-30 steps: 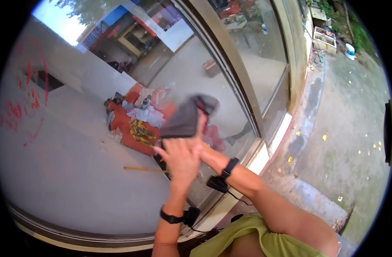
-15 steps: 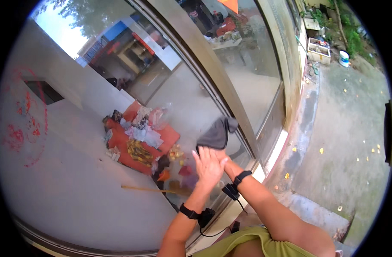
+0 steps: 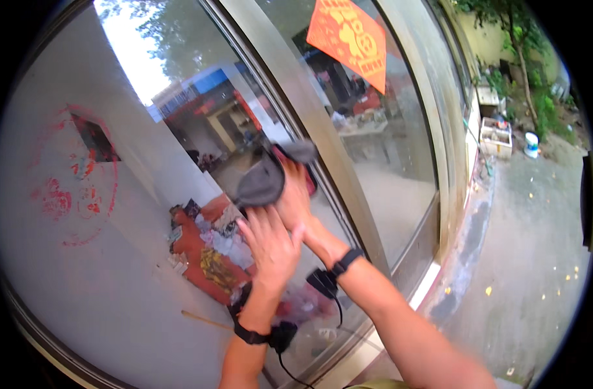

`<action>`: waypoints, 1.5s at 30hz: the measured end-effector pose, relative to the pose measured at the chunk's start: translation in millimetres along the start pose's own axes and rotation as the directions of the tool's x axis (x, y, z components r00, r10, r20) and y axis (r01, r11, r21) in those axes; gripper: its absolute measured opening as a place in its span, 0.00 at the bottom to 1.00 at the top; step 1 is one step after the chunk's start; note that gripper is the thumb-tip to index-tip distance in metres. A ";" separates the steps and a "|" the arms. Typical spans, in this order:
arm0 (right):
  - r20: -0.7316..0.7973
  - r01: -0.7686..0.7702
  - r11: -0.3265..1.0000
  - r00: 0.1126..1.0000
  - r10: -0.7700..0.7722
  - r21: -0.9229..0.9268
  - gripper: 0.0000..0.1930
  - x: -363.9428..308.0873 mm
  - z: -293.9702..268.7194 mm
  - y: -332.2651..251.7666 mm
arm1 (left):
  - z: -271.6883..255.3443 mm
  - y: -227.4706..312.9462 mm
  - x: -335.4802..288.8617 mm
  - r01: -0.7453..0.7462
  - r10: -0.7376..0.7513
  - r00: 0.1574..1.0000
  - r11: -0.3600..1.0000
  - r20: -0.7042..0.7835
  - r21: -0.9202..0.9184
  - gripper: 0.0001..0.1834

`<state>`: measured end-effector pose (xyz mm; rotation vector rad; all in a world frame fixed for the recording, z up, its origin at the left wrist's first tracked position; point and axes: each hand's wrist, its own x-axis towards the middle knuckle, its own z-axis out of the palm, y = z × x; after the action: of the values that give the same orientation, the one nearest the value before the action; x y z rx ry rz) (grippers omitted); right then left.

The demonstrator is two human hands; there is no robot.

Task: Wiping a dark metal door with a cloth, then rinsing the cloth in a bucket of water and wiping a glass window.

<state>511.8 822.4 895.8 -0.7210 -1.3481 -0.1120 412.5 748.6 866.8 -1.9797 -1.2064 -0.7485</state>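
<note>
Head view, looking down past two raised bare forearms [image 3: 400, 330] to a large glass pane [image 3: 134, 311] in a metal frame [image 3: 338, 162]. Resting the right hand [image 3: 296, 206] on a dark grey cloth [image 3: 261, 185], just left of the frame's slanting upright, with fingers pointing up and partly covered by the fabric, a reddish part of it showing beside them. Holding the left hand [image 3: 270, 249] just below and to the left, back toward the camera, fingers slightly spread, tips by the cloth's lower edge, thumb next to the right wrist. Cannot tell whether the right fingers grip the cloth or only press it, nor whether all of it meets the glass. Wearing a black strap on each wrist, each with a small black box [image 3: 285, 336] and cable. Showing in the pane, low and left of the hands: a red-orange mat [image 3: 194, 249] under crumpled fabrics [image 3: 219, 269], a thin stick [image 3: 206, 319], and, farther left, red marks [image 3: 55, 202] in a rough ring. Set on the neighbouring pane, above and right: a red-orange diamond-shaped paper [image 3: 348, 42] with gold figures. Seen outdoors at far right: a white crate [image 3: 495, 139], a white bucket [image 3: 532, 146] and yellow leaves [image 3: 488, 291] on concrete [image 3: 523, 227].
</note>
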 end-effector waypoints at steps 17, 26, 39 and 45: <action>0.142 -0.178 0.929 0.962 0.233 -0.324 0.48 -70.1 -39.3 131.6 | 51.5 48.7 15.8 -0.082 0.111 0.968 0.987 0.225 -0.135 0.39; -0.178 0.021 0.994 0.983 -0.039 -0.103 0.45 182.6 -36.2 27.6 | -53.3 -8.1 189.7 -0.191 0.208 0.960 0.976 -0.188 0.107 0.38; -0.138 0.117 0.956 0.978 -0.159 -0.270 0.32 428.1 -28.5 -81.4 | -188.4 -77.0 338.2 -0.064 0.134 0.959 0.962 -0.251 0.267 0.40; -0.152 0.234 0.875 0.934 -0.324 -0.424 0.29 506.7 -36.7 -94.4 | -206.0 -75.4 385.4 -0.049 0.133 0.956 0.950 -0.260 0.307 0.36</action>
<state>625.5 893.7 1394.8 -0.8212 -1.2198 -0.7021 474.5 806.1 1302.2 -1.6100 -0.9874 -0.7225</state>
